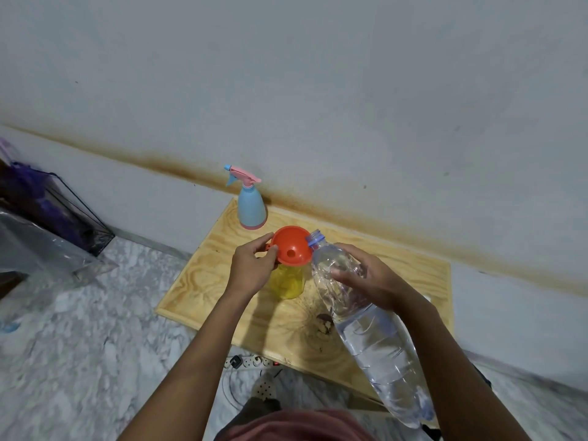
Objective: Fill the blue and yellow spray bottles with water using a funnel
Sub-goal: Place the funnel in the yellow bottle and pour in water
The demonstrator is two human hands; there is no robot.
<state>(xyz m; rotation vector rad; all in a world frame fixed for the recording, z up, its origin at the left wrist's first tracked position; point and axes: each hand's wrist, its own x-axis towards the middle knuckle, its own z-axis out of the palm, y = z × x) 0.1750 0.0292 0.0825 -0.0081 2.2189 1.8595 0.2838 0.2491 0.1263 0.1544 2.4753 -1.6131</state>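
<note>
The left hand (251, 268) pinches the orange plastic funnel (291, 246) seated in the yellow translucent spray bottle (288, 283) on the wooden table (203, 281), while the right hand (369, 281) grips the large clear water bottle (366, 326), whose heavy tilt could flood past the funnel's rim.

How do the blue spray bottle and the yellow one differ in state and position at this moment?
The blue spray bottle has its pink trigger head on; the yellow spray bottle has none, with an orange funnel seated in its neck. The blue one stands untouched near the wall; the yellow one stands nearer the person, its funnel steadied by the left hand. Both stand upright on the wooden board.
</note>
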